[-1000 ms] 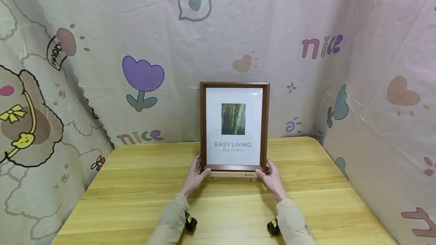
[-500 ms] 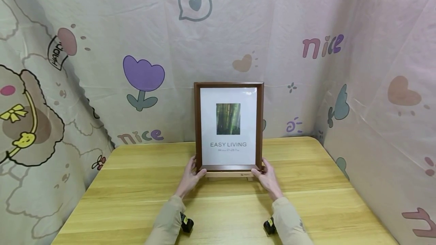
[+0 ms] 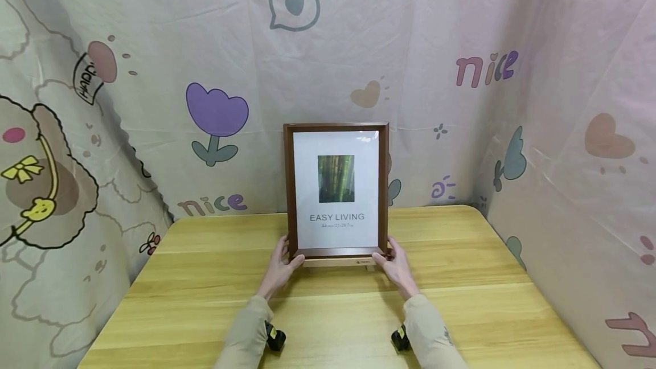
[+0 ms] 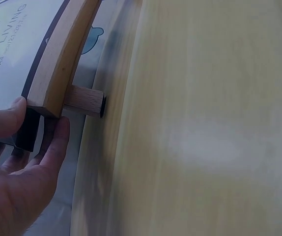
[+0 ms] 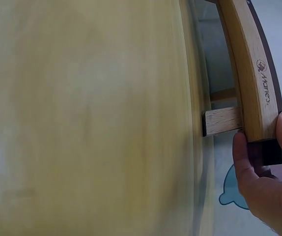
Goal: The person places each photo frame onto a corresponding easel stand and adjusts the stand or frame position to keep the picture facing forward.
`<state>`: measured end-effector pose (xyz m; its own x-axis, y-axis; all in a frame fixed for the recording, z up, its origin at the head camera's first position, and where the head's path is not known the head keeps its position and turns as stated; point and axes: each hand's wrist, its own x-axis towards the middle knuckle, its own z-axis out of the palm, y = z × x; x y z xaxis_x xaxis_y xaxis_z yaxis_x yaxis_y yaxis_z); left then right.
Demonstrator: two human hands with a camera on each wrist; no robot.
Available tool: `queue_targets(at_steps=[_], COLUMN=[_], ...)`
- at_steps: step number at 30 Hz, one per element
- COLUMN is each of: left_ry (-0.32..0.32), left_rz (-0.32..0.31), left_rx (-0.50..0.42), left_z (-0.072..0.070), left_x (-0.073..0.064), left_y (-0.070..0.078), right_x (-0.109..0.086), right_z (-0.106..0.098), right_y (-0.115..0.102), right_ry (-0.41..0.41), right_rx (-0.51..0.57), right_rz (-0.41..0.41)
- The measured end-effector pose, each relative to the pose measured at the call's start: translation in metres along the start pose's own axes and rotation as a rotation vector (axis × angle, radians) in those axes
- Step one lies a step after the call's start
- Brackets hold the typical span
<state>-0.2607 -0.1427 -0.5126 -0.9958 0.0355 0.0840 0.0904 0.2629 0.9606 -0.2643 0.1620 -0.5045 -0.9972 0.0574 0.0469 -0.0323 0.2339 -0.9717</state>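
A brown picture frame [image 3: 290, 187] with an "EASY LIVING" insert stands upright on a small wooden easel [image 3: 338, 262], whose front ledge runs under the frame. At the frame's lower left corner my left hand [image 3: 279, 269] grips it, thumb on the front and fingers behind. My right hand [image 3: 396, 269] holds the lower right corner the same way. Close up in the left wrist view, an easel foot [image 4: 84, 100] with a dark tip sticks out below the ledge. The right wrist view shows printed lettering on the ledge and another foot [image 5: 222, 120]. Most of the easel's back is hidden.
A wood-grain table [image 3: 215, 278] lies under the easel, its back edge close behind the frame. Patterned cloth [image 3: 307, 73] hangs behind the table and along both sides. A small black camera [image 3: 275, 336] sits at each wrist, over beige sleeves.
Both hands, the picture frame and the easel have shifted together steadily to the left across the table. The grip on the two lower corners looks the same.
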Motion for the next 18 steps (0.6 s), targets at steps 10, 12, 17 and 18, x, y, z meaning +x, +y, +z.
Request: queue_targets(at_steps=[10,12,17,18], left_ry=[0.021,0.024,0.026,0.026], left_rz=[-0.012,-0.006,-0.013,-0.016], left_rx=[-0.025,-0.024,-0.01,-0.009], left_z=[-0.007,-0.008,-0.012,-0.012], left_x=[-0.003,-0.004,-0.006,-0.006], left_y=[-0.002,-0.001,-0.001,-0.001], right_x=[-0.001,-0.001,0.0,0.0], right_z=[0.008,0.009,0.012,0.013], right_y=[-0.002,-0.003,-0.004,-0.004], right_ry=[-0.017,-0.017,-0.02,-0.021], right_rx=[-0.002,-0.001,-0.006,-0.005], right_rz=[0.004,0.0,-0.004,-0.004])
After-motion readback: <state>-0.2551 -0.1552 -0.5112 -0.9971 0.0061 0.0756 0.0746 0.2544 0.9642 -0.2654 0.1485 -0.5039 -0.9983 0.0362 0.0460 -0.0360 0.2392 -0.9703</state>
